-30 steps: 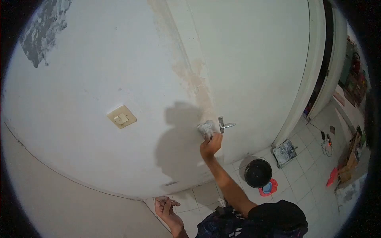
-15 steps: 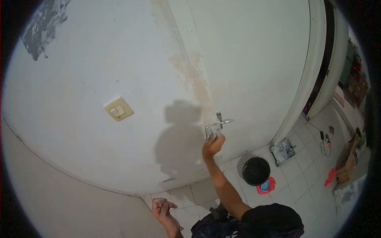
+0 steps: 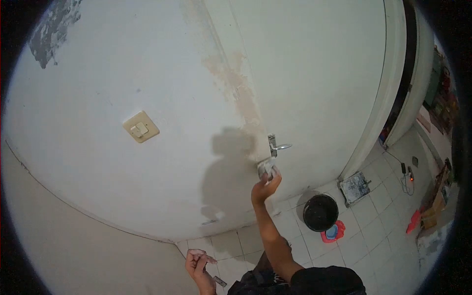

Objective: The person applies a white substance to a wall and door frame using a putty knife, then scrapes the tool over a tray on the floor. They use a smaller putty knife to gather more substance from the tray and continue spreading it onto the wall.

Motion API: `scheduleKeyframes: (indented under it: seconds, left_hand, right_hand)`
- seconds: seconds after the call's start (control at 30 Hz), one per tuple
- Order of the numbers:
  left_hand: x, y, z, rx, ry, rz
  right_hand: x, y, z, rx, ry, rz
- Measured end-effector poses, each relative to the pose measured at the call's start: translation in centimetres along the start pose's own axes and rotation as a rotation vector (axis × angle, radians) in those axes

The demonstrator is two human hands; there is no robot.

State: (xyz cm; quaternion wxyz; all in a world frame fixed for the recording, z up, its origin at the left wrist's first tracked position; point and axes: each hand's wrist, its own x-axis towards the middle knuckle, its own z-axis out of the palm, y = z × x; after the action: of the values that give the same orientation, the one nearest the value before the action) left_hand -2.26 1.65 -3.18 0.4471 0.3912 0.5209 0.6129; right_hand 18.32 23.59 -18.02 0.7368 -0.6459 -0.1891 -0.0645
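In the head view my right hand [image 3: 265, 187] is closed on a white-smeared flat piece [image 3: 266, 167], its upper edge against the wall just below the lever door handle [image 3: 281, 147]. What kind of tool or sheet it is, I cannot tell. Above it a tan strip of patched wall [image 3: 246, 105] runs up beside the pale door [image 3: 314, 73]. Low near the corner, my left hand [image 3: 198, 264] is held with curled fingers dusted white, away from the wall. Its palm is hidden.
A cream light switch [image 3: 141, 127] sits on the wall at left. On the tiled floor stand a black bucket [image 3: 320, 212], a red-pink item [image 3: 340, 227] with a blue dish [image 3: 332, 232], and a smeared tray [image 3: 355, 188]. A power strip [image 3: 411, 174] lies farther right.
My right hand and the flat piece have moved slightly down the wall, farther below the door handle. The view has shifted a little; my left hand stays curled.
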Motion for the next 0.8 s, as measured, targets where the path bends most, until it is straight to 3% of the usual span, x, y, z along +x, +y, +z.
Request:
scheduleKeyframes:
  seconds: [0.07, 0.13, 0.2, 0.23, 0.3, 0.33, 0.4, 0.43, 0.5, 0.6, 0.73, 0.8]
  left_hand:
    - [0.2, 0.3, -0.2, -0.012, -0.017, 0.027]
    - [0.3, 0.3, -0.2, -0.011, -0.038, 0.042]
    - [0.6, 0.4, 0.2, -0.015, -0.054, 0.056]
    - [0.7, 0.5, 0.5, -0.038, -0.072, 0.023]
    - [1.2, 0.5, 0.8, -0.075, -0.091, -0.004]
    - [1.5, 0.6, 0.9, -0.085, -0.123, 0.003]
    - [2.2, 0.8, 1.2, -0.113, -0.136, 0.015]
    - [2.5, 1.2, 1.7, -0.134, -0.140, 0.028]
    - [2.6, 1.1, 2.3, -0.177, -0.148, 0.039]
    - [2.9, 1.1, 3.2, -0.235, -0.168, 0.028]
    - [2.7, 1.3, 4.3, -0.259, -0.204, -0.001]
    - [3.0, 1.5, 5.0, -0.265, -0.198, 0.005]
  right_hand:
    - [0.4, -0.3, 2.2, -0.104, 0.027, -0.086]
    - [-2.1, -0.5, 3.3, -0.265, 0.016, 0.004]
    - [-4.9, -0.4, 2.3, -0.113, -0.185, -0.144]
    - [-5.9, -0.4, 1.0, -0.116, -0.189, -0.151]
    - [-6.9, -1.1, -1.0, 0.288, -0.645, -0.055]
    - [-5.6, -2.4, -1.9, 0.291, -0.651, -0.068]
    - [-0.7, -6.4, -4.9, 0.817, -0.843, 0.749]
    - [1.1, -7.8, -5.9, 0.804, -0.861, 0.748]
    - [4.9, -9.9, -7.2, 1.030, -0.935, 0.983]
    - [8.1, -11.6, -8.1, 1.125, -0.917, 1.036]
    - [11.9, -17.7, -9.5, 1.183, -0.825, 0.953]
    - [14.7, -19.2, -8.2, 0.960, -0.686, 0.431]
